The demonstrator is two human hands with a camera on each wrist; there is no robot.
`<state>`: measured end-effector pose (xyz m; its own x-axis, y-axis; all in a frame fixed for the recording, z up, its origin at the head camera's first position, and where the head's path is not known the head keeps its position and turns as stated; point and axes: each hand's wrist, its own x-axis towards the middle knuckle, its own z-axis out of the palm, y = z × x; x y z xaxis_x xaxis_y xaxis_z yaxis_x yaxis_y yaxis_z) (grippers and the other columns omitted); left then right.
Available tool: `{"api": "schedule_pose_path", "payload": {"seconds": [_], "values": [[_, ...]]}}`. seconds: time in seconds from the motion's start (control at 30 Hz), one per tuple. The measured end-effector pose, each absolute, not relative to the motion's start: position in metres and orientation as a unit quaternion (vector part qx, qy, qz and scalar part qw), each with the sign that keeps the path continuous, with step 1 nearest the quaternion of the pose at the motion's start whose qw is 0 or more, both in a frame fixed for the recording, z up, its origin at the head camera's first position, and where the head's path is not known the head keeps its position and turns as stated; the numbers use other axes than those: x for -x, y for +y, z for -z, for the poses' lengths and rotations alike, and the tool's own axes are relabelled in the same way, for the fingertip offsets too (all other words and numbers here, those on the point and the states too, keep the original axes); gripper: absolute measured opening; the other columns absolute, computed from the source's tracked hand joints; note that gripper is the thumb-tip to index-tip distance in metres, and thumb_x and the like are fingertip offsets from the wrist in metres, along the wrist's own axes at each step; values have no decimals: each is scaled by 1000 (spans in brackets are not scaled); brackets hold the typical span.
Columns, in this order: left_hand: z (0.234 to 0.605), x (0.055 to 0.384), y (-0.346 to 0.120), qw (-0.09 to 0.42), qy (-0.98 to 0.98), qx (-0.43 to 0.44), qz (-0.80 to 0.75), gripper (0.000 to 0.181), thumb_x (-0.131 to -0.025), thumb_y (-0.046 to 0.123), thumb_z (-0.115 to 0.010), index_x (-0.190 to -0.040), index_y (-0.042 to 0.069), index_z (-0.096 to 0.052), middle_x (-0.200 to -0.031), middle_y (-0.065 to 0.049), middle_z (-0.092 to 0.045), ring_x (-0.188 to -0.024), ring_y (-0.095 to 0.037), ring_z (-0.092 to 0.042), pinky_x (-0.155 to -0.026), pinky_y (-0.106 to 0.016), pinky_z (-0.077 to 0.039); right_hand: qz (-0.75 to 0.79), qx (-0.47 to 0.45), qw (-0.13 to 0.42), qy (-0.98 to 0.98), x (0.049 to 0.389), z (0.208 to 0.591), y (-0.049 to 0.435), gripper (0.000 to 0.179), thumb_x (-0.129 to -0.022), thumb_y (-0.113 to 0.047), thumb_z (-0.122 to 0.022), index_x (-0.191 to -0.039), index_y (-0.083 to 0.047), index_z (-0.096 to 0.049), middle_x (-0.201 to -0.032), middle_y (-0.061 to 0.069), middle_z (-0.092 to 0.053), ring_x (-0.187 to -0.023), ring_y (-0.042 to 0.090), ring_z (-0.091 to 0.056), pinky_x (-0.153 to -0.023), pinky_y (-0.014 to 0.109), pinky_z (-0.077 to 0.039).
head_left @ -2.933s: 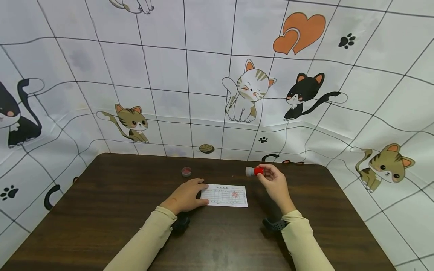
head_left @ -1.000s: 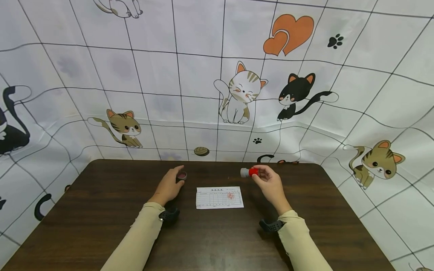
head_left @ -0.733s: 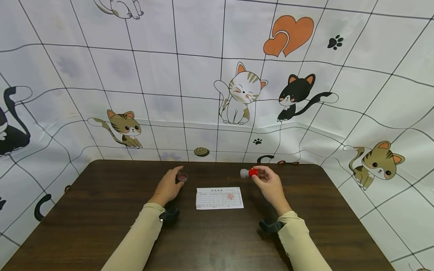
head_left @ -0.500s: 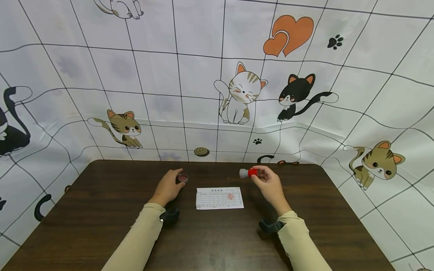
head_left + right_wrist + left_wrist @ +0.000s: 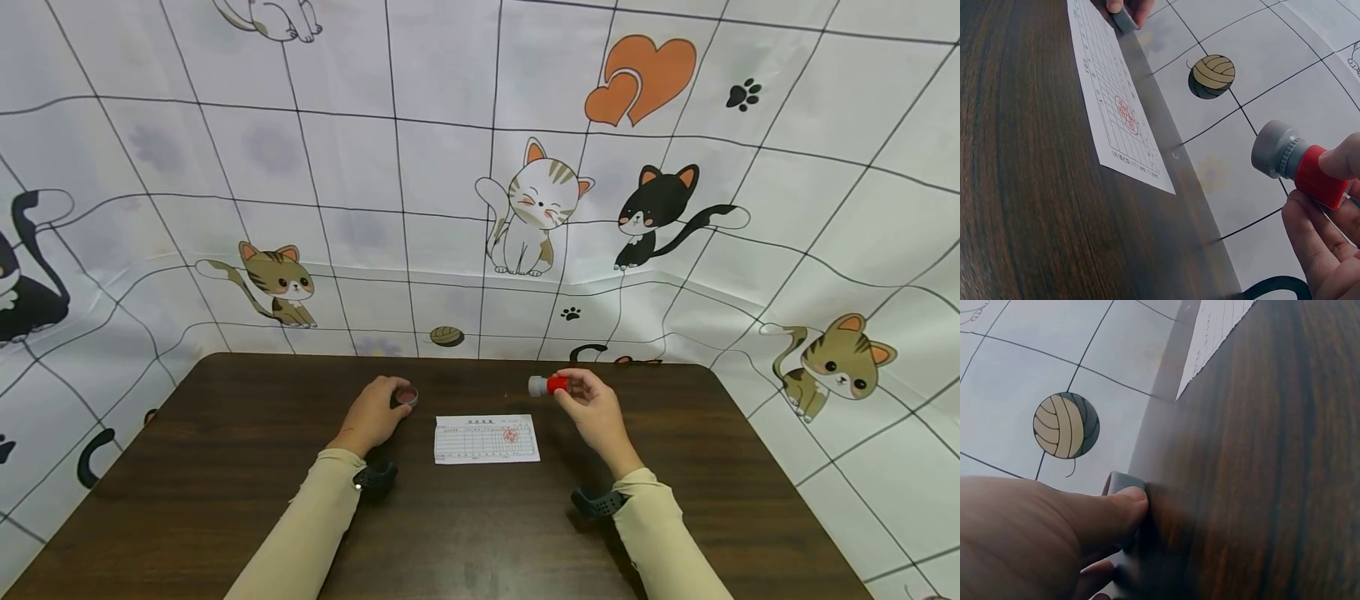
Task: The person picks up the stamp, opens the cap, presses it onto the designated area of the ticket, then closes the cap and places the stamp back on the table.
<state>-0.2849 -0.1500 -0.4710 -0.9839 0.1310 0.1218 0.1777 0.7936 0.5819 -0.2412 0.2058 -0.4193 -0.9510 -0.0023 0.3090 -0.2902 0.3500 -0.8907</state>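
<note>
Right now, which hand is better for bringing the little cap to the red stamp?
Probably the left hand: it pinches the cap, while the right hand holds the stamp.

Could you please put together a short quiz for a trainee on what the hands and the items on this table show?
1. What does the right hand hold?
A) a pen
B) a red-and-grey cylinder
C) a pair of scissors

2. Fill in: the round mark on the printed slip is ____ in colour.

3. True or false: the left hand is pressing down on the printed slip.

Key: 1. B. 2. Red. 3. False; it grips the small round container, apart from the slip.
</note>
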Motion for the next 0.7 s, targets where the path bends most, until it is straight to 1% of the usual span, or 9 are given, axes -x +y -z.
{"api": "schedule_pose_path", "payload": {"seconds": [0.13,0.43,0.7], "values": [[469,284,-150,36,-946,83,310,41,-97,13,-74,-135,2,-62,-123,-17,-63,-115,-35,-62,-98,-54,-50,-566,-92,127,-810,242,420,205,31,-95,6,-70,-124,11,-64,-116,29,-69,-102,38,-68,-85,11,-52],[466,284,-150,35,-947,85,308,41,-97,14,-74,-134,3,-62,-121,-16,-65,-115,-34,-62,-98,-54,-50,-570,-93,117,-808,244,424,204,31,-95,4,-70,-125,10,-64,-117,28,-69,-102,35,-69,-88,16,-54],[462,283,-149,33,-945,81,314,44,-99,16,-72,-139,4,-59,-128,-18,-64,-120,-36,-61,-101,-56,-48,-574,-102,117,-804,244,425,203,31,-95,5,-70,-125,10,-64,-118,28,-68,-103,36,-68,-88,15,-54]]}}
